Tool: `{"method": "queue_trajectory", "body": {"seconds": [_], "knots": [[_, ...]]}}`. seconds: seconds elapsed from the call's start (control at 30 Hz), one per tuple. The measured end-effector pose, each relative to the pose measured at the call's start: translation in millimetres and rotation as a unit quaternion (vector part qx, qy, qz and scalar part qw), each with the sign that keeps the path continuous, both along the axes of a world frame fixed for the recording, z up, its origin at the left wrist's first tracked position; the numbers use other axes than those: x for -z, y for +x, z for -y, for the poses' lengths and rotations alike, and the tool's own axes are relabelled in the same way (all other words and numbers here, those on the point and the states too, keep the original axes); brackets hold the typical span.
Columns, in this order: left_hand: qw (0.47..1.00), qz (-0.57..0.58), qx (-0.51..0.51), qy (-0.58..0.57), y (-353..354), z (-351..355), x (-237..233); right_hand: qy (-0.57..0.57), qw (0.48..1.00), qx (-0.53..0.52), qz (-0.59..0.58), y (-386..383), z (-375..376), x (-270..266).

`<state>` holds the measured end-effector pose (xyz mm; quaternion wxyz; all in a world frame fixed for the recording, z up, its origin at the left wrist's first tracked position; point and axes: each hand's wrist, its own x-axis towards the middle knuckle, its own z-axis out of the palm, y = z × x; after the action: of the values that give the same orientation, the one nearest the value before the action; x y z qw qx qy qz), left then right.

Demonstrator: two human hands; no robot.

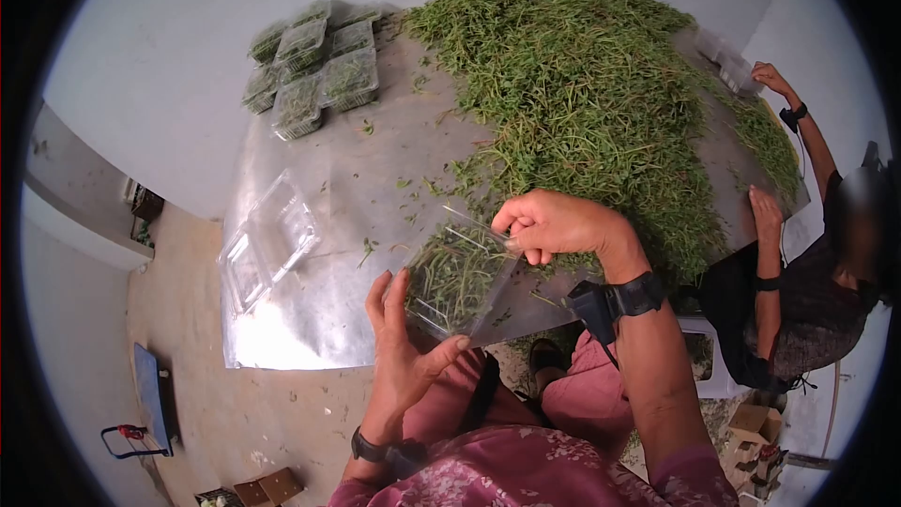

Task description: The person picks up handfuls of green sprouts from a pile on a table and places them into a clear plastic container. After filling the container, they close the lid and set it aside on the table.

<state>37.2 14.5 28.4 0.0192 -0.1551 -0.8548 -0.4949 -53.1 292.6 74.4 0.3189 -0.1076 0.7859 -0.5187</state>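
Open empty clamshell (267,244) lies on the bench (319,329), well left of both hands. Left hand (404,352) cups the herb-filled clamshell (455,277) from below-left, thumb across its near corner. The pack is held tilted over the bench's near edge — long axis pointing up toward the herb pile (591,94). Right hand (554,225) pinches its upper-right lid edge — both hands touching it.

No legible text or labels anywhere
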Motion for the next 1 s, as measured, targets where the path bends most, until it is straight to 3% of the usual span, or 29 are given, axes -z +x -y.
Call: {"method": "queue_trajectory", "body": {"seconds": [0.37,0.77,1.0], "knots": [[1.0,-0.007,-0.017,-0.011,1.3,-1.7,0.2,-0.013,0.999,0.029,0.011,1.1,5.6,1.4],[0.999,-0.003,-0.051,0.009,3.5,-10.5,-1.2,0.078,0.984,0.088,-0.137,1.5,19.9,14.8],[0.998,-0.037,-0.049,-0.028,3.7,-9.4,2.5,0.032,0.992,0.11,-0.045,1.1,22.0,7.9]]}}
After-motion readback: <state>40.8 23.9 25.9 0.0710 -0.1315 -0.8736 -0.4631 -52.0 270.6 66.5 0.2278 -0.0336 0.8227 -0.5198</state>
